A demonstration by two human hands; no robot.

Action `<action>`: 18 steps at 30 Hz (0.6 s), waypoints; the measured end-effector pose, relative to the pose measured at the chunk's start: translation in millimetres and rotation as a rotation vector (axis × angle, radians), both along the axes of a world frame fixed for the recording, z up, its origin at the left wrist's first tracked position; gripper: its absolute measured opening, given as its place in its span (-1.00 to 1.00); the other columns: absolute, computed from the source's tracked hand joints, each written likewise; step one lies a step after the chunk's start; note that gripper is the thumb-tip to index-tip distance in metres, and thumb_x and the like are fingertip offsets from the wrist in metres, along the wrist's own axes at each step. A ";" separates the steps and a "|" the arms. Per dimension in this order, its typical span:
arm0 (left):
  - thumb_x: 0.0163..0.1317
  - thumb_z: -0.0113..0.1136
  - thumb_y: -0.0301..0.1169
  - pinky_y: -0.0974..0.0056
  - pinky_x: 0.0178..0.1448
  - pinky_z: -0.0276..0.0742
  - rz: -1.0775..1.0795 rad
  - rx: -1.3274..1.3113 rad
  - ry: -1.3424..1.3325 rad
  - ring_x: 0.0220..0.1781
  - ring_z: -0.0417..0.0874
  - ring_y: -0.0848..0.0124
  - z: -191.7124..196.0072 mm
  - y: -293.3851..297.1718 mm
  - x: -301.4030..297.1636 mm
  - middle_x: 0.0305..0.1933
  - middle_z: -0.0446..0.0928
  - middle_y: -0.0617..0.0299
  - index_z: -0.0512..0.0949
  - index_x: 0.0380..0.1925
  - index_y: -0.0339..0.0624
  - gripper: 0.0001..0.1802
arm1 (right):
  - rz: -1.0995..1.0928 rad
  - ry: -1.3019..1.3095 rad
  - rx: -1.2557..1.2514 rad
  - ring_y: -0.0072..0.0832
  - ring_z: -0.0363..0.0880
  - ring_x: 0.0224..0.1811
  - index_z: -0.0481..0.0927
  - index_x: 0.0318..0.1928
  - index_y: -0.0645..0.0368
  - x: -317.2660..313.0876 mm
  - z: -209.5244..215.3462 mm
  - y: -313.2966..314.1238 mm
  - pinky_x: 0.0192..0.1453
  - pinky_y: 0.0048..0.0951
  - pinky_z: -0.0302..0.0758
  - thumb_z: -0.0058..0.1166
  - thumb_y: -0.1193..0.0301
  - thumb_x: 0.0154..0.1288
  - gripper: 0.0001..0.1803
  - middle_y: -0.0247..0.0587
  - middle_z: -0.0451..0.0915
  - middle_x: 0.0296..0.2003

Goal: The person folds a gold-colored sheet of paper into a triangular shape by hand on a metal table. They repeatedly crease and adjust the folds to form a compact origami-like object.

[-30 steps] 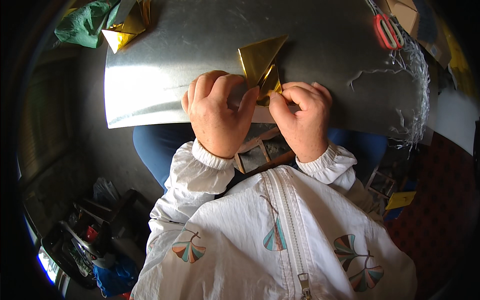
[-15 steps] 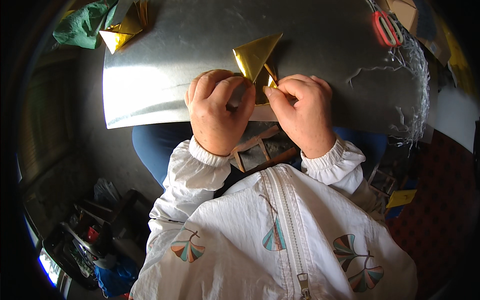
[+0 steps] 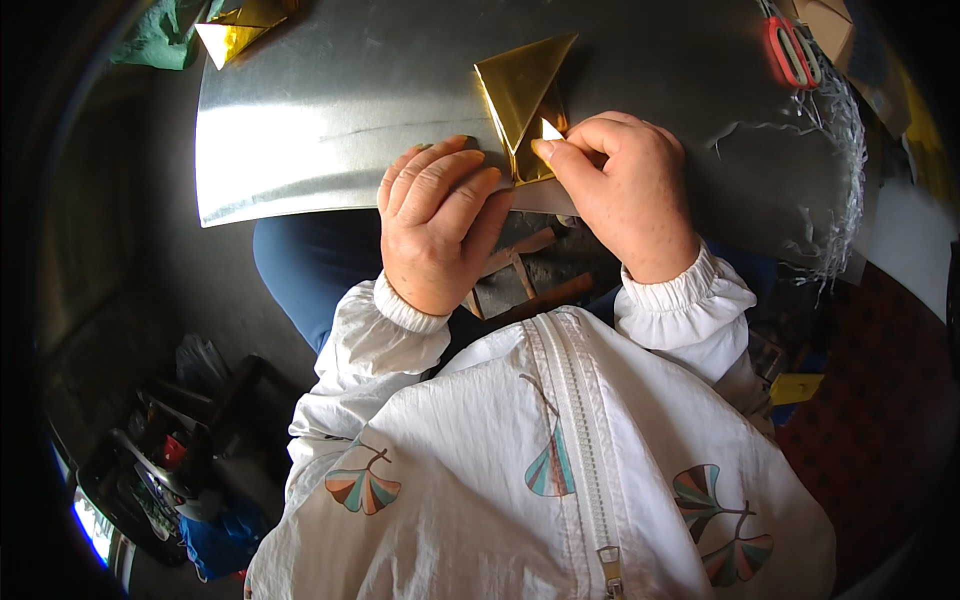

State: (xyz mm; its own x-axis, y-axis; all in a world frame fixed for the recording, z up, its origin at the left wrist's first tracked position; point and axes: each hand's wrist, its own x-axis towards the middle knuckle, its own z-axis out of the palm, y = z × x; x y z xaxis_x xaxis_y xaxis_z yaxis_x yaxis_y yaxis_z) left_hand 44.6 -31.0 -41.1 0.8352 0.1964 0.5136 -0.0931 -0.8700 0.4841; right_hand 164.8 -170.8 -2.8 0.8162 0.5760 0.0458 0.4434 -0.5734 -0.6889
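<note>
A folded piece of gold foil paper (image 3: 522,85) lies near the front edge of the dark metal table (image 3: 330,160), with a triangular flap pointing toward me. My right hand (image 3: 628,190) pinches a small corner on the paper's right side between thumb and index finger; a pale bit shows at the fingertips. To the left of the paper, my left hand (image 3: 437,222) is open, its fingers stretched over the table edge and apart from the foil. The foil's underside is hidden.
Another folded gold foil piece (image 3: 232,32) sits at the far left beside a green plastic bag (image 3: 155,40). Red-handled scissors (image 3: 793,52) lie at the far right, above a bundle of clear plastic strands (image 3: 848,170). A wooden stool frame (image 3: 525,270) shows below the table edge.
My left hand has let go of the foil, moved away from it, and opened its fingers. My right hand still pinches the right side, and more of the foil now shows.
</note>
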 end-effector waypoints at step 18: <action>0.10 0.33 -0.26 -0.08 0.54 -0.04 -0.121 0.163 0.260 0.43 0.37 0.30 -1.5 -11.5 -6.7 0.33 0.44 0.22 0.50 0.19 -0.05 -0.40 | -0.010 -0.074 -0.076 -0.24 0.59 -0.42 0.60 -0.59 0.17 -2.3 0.1 2.8 -0.14 -0.19 0.38 0.26 0.29 0.07 -0.76 -0.23 0.61 -0.54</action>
